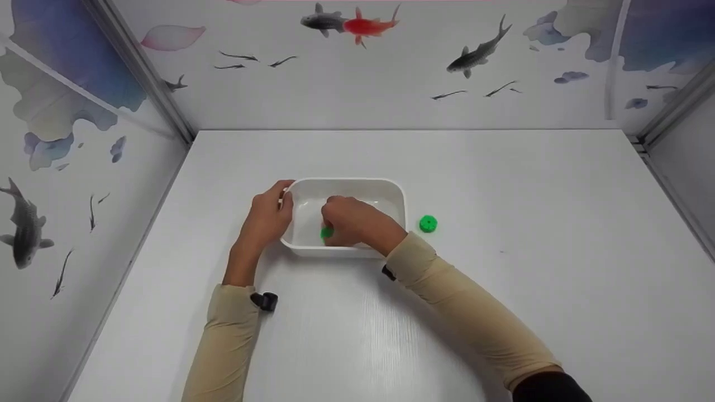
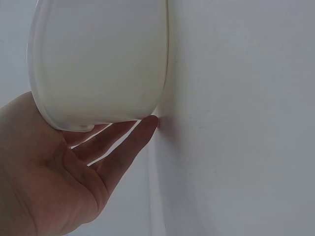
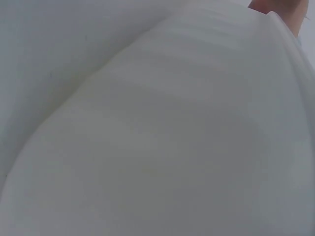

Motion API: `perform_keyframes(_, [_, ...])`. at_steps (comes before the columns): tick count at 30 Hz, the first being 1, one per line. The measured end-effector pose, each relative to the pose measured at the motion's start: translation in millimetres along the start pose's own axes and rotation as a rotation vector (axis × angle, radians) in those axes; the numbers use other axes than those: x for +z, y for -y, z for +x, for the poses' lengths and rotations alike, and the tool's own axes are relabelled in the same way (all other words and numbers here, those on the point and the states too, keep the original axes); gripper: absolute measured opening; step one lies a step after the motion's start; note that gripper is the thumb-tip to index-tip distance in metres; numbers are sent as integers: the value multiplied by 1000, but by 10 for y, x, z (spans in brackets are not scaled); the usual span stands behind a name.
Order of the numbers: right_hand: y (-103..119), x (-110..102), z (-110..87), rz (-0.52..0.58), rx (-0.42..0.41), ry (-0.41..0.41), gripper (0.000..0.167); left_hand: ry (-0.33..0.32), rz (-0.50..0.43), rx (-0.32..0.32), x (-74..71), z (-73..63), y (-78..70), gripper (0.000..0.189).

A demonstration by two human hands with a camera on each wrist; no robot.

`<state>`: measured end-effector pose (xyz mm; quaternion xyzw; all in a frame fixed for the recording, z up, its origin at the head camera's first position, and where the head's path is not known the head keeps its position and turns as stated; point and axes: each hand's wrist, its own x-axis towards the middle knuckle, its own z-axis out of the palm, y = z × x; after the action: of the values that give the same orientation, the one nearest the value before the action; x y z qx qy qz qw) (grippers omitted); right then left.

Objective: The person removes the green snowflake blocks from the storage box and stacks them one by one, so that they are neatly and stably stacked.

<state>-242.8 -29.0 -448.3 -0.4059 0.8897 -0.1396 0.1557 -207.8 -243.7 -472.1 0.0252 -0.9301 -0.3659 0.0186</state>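
In the head view a white plastic tub (image 1: 335, 252) stands on the white table. My left hand (image 1: 268, 219) grips its left end, thumb at the rim and fingers along the outer wall. The left wrist view shows that hand (image 2: 69, 172) from the palm side, fingers against the tub's wall (image 2: 103, 64). My right hand (image 1: 357, 220) reaches inside with curled fingers round a small green piece (image 1: 327, 232), mostly hidden by the hand. The tub's outer wall (image 3: 162, 128) fills most of the right wrist view.
A round green piece (image 1: 428, 224) with small holes lies on the table (image 1: 530, 195), just right of the tub. Printed panels with fish (image 1: 368, 27) rise behind and at the left. At the top of the right wrist view, skin shows past the rim; I cannot tell which hand.
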Motion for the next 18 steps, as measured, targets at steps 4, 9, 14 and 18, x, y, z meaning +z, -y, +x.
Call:
perform_keyframes(4, [-9,15,9,-14,-27,-5,22,3,0,-3,-4,6,3,43])
perform_keyframes(9, [-25,20,27,6,-98,-7,27,-5,-1,17,-8,12,8,42])
perform_keyframes(14, [-4,20,48,-11,-107,-17,22,-13,5,32,-16,16,5,42])
perform_keyframes(18, [4,57,55,-72,-112,-33,20,-2,10,14,-9,0,-7,43])
